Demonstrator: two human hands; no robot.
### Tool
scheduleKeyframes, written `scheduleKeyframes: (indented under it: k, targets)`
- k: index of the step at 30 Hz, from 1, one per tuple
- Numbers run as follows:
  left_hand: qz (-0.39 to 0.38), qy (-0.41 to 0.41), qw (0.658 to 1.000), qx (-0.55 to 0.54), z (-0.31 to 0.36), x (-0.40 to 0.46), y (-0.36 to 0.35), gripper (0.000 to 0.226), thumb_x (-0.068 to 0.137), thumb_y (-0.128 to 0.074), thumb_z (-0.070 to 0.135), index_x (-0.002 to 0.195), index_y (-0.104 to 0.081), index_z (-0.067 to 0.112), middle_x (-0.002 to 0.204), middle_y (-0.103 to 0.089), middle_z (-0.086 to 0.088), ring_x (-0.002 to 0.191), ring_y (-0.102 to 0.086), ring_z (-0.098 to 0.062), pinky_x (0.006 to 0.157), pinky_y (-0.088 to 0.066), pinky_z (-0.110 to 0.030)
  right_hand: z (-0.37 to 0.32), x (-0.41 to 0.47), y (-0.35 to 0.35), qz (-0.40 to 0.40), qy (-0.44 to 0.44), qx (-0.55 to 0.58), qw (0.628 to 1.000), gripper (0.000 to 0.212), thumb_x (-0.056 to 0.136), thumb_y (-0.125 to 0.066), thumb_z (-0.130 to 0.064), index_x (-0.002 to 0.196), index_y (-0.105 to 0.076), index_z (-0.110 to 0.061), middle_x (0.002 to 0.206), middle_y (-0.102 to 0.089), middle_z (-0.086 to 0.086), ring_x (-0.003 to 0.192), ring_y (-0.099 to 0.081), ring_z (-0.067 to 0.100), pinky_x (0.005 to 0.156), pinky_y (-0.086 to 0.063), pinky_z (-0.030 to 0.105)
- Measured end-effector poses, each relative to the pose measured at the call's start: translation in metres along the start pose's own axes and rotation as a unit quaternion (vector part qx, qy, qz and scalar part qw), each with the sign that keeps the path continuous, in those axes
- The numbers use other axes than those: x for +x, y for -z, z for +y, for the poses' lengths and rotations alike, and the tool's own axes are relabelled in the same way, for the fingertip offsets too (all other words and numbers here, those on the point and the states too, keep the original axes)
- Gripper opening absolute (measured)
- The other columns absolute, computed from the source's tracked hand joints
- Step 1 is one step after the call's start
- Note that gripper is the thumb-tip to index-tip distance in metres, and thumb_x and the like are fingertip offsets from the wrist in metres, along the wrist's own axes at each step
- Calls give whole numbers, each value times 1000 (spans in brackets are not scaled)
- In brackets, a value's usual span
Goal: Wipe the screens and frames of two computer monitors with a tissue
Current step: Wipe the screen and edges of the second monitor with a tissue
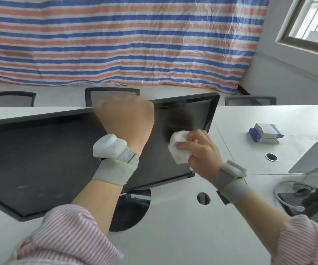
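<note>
Head view is showing the right hand fingers pinching the tissue against the monitor screen's right side, left hand gripping its top edge; overlapping strokes would be cleaning best.

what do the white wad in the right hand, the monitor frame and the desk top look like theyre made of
The wad looks like soft tissue paper: white, crumpled, matte. The monitor frame seems to be hard black plastic, with a faint sheen along its edge. The desk top looks like smooth pale grey laminate, slightly glossy, though its core cannot be told.
</note>
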State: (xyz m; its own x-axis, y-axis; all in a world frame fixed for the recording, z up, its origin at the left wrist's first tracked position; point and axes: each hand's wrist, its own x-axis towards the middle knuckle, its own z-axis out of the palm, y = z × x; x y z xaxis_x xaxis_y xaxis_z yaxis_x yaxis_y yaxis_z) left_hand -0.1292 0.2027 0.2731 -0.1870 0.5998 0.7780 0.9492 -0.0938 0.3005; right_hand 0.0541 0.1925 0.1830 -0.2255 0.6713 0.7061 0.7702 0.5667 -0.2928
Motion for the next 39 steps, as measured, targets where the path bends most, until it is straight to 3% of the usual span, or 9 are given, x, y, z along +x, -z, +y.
scheduleKeyframes:
  k: [6, 11, 15, 18, 21, 23, 27, 33, 39]
  targets:
    - [14, 3, 1000, 1, 2, 1, -6, 39, 89, -37, 29, 70, -68, 15, 67, -67, -3, 75, -57, -22, 90, -35, -42, -3, 5, -30, 52, 16, 1, 999, 32, 70, -40, -6, 77, -70, -13, 101, -51, -1, 87, -42, 23, 64, -38, 30]
    - [36, -13, 999, 15, 1, -2, -10, 37, 90, -40, 28, 68, -66, 13, 64, -66, -5, 71, -56, -23, 88, -36, -43, 14, -73, -92, -298, -54, -41, 952, 37, 80, -53, -4, 114, -62, -14, 121, -50, 4, 109, -44, 30, 94, -41, 39]
    - [44, -12, 999, 21, 0, -1, -9, 39, 90, -38, 27, 66, -64, 12, 62, -64, -6, 69, -55, -23, 86, -37, -43, 5, -57, -68, -156, 9, -6, 988, 37, 58, -62, 1, 87, -73, -18, 89, -61, 7, 81, -44, 25, 55, -48, 32]
    - [47, -2, 999, 24, 6, 0, -8, 41, 89, -36, 29, 65, -64, 12, 62, -64, -5, 70, -54, -22, 87, -36, -42, -12, -15, -34, 21, 42, 44, 998, 35, 69, -48, 0, 87, -73, -17, 90, -58, 9, 77, -38, 24, 53, -32, 24]
    - [49, 2, 999, 24, 4, -2, -9, 41, 88, -35, 29, 64, -64, 13, 61, -63, -4, 68, -49, -19, 87, -36, -42, -25, 12, -28, 62, 52, 32, 996, 36, 70, -45, 1, 87, -72, -15, 96, -62, 11, 83, -42, 25, 53, -32, 24]
    - [48, 0, 999, 24, 2, -1, -9, 40, 88, -36, 28, 62, -62, 12, 58, -60, -3, 66, -43, -16, 86, -36, -43, -24, 3, -49, -21, 80, 3, 997, 33, 68, -46, -1, 89, -70, -11, 105, -52, 5, 89, -43, 27, 55, -37, 26]
    - [46, -13, 998, 30, 1, -2, -8, 37, 88, -40, 26, 61, -61, 13, 56, -57, -2, 64, -52, -22, 84, -38, -43, -6, -57, -82, -358, -22, -37, 933, 41, 84, -50, -7, 124, -51, -14, 123, -44, 6, 112, -45, 32, 85, -45, 35]
    - [55, -24, 997, 44, -3, 0, -11, 38, 90, -41, 27, 60, -59, 12, 56, -59, -4, 64, -53, -24, 81, -39, -43, 7, -42, -40, -82, 71, 41, 993, 35, 70, -45, -5, 91, -63, -27, 93, -43, -1, 80, -47, 25, 45, -43, 27]
    - [63, -18, 997, 46, -2, -3, -14, 39, 89, -38, 27, 60, -59, 12, 56, -57, -4, 65, -48, -21, 83, -39, -42, 16, 18, 17, 154, -5, 69, 986, 39, 71, -54, 12, 93, -62, -19, 105, -45, 3, 95, -48, 33, 69, -40, 29]
